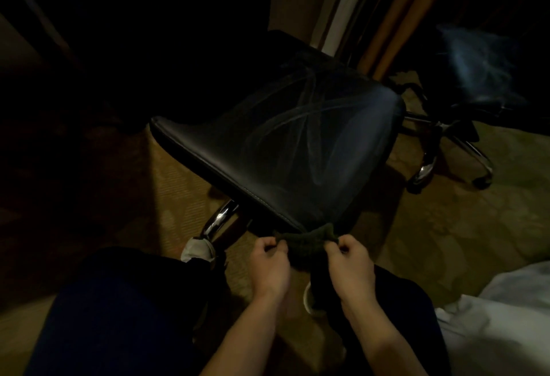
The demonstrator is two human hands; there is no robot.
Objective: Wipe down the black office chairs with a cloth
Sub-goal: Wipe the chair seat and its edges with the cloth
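Seat of the near black office chair (285,143) fills mid-scene, streaked with wipe marks; a second chair (476,78) stands far right, so we judge the cloth (303,240) should be refolded to a fresh face before more passes. We hold it taut at the seat's near edge, left hand (269,265) and right hand (348,265) each pinching one end, knuckles up.

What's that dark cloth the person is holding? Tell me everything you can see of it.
The cloth is a small, dark piece, greenish in this dim light, with a nubby, towel-like look. It is stretched between the two hands: the left hand pinches one end, the right hand the other, so its top edge sags slightly and the rest hangs down. It sits just below the near corner of the black chair seat; whether it touches the seat cannot be told.
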